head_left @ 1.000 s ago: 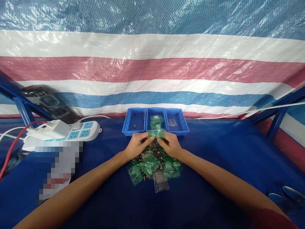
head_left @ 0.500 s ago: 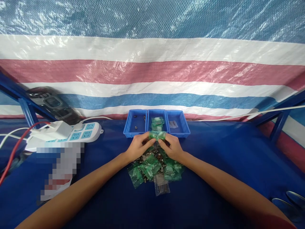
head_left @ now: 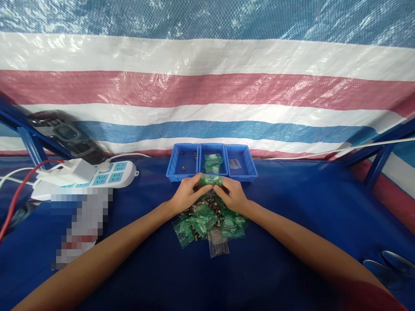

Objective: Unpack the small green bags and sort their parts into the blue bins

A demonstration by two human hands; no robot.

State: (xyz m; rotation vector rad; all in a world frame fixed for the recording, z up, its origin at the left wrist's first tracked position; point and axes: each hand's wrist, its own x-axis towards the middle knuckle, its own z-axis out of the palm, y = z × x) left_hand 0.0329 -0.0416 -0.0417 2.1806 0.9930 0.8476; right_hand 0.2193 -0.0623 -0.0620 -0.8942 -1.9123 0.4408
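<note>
A small green plastic bag (head_left: 212, 179) is stretched between my left hand (head_left: 188, 193) and my right hand (head_left: 232, 195), pinched at each side by thumb and fingers. Just below my hands lies a pile of small metal parts (head_left: 218, 222), mixed with green bags (head_left: 202, 219) and a clear bag (head_left: 218, 247). Behind my hands stand three joined blue bins. The left bin (head_left: 175, 166) holds a few small metal parts, the middle bin (head_left: 202, 149) holds green bags, and the right bin (head_left: 248, 162) a clear bag.
A white power strip (head_left: 128, 175) with plugs and cables lies at the left, near a blurred-out item (head_left: 86, 224). A dark packaged device (head_left: 66, 131) leans behind it. Glasses (head_left: 385, 268) rest at the lower right. A striped sheet (head_left: 207, 90) hangs behind the blue table (head_left: 292, 185).
The whole view has shifted slightly, with bins, pile and hands appearing a little higher. Both hands keep their grip on the green bag with hardly any other movement.
</note>
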